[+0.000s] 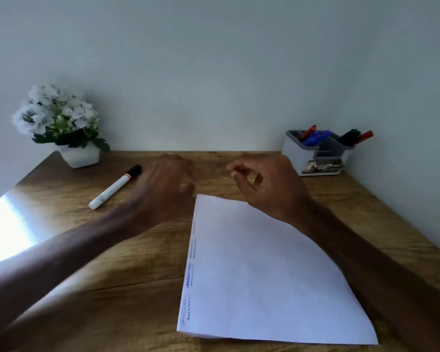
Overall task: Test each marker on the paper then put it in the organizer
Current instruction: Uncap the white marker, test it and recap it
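Plain grey-white wall behind; wooden desk [142, 262] below, glare patch at left edge. Potted white flowers [59, 118] at back left corner. Grey-and-white organizer [315, 153] at back right against the wall, already holding red, blue and dark markers in its compartments. White paper [264, 270] lying angled at centre right, short test scribbles down its left margin, some blue, some dark.

One marker left out: white barrel, black cap [114, 187], lying flat on the desk, left of the paper and well apart from the organizer. Untouched.

Left hand [163, 184] hovering above the desk just right of that marker, motion-blurred, fingers loosely spread, holding nothing. Right hand [267, 184] raised over the paper's far corner, thumb and forefinger nearly pinched, nothing visible between them.

Judged step: between markers, last loose one due for pickup. Next move likely calls for reaching left to the barrel, lifting, pulling the black cap off with the other hand, scribbling on the paper, recapping, then carrying across to a free slot in the organizer.
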Action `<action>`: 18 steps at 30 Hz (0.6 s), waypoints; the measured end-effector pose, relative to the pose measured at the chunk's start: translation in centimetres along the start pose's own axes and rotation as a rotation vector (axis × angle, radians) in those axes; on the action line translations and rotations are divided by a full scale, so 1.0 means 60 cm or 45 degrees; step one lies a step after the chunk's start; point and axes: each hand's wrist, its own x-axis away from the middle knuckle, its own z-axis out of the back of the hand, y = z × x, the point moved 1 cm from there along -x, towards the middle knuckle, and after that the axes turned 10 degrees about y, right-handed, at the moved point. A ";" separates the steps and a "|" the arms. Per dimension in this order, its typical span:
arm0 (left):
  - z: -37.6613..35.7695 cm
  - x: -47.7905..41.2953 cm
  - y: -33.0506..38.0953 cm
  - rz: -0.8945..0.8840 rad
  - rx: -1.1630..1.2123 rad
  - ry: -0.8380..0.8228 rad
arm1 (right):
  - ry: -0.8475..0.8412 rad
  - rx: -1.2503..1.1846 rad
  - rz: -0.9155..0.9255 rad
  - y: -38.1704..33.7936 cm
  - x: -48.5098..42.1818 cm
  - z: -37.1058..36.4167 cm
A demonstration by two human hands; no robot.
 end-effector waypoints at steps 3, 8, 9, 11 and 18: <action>0.032 0.018 -0.060 0.157 -0.260 0.057 | -0.155 -0.031 0.104 -0.025 0.009 -0.015; 0.050 0.047 -0.120 0.357 -0.406 0.020 | -0.210 -0.052 0.192 -0.038 0.010 -0.021; 0.053 0.050 -0.125 0.373 -0.392 0.025 | -0.200 -0.050 0.199 -0.039 0.010 -0.019; 0.056 0.052 -0.130 0.364 -0.314 0.039 | -0.178 -0.040 0.204 -0.039 0.009 -0.015; 0.047 0.049 -0.103 0.430 0.142 0.126 | -0.162 -0.060 0.146 -0.036 0.009 -0.009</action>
